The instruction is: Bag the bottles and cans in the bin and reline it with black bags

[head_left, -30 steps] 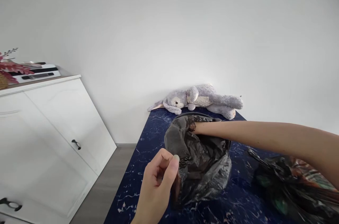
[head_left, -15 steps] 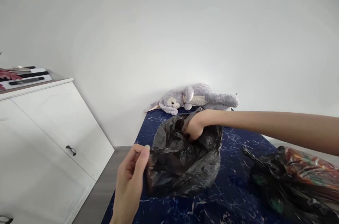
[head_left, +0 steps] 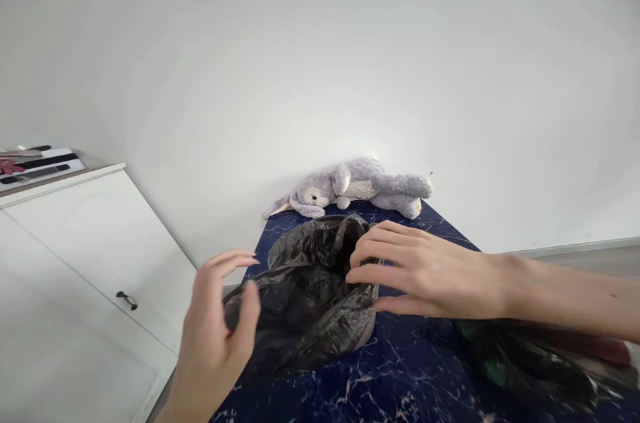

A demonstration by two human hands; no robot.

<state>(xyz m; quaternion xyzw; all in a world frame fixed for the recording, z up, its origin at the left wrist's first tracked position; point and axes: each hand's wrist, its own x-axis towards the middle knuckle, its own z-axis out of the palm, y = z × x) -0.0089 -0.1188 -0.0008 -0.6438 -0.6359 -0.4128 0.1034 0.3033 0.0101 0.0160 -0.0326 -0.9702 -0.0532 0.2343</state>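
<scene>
A black plastic garbage bag (head_left: 295,296) lines a round grey bin (head_left: 369,331) on the dark blue marbled table (head_left: 360,383). Only a little of the bin's side and back rim shows. At the bag's left edge is my left hand (head_left: 215,329), its thumb and fingers apart with nothing between them. My right hand (head_left: 415,269) lies over the right edge of the bag. Its fingers curl to the inner side while the thumb sits lower, pinching the plastic at the rim.
A grey plush bunny (head_left: 350,186) lies along the table's back edge against the wall. Another black bag bundle (head_left: 530,363), partly under my right forearm, rests at the right. To the left stands a white cabinet (head_left: 85,263) with dark handles.
My right hand has come out of the bag to its right edge. My left hand has let go of the plastic and opened. The bin's grey side now shows below the bag.
</scene>
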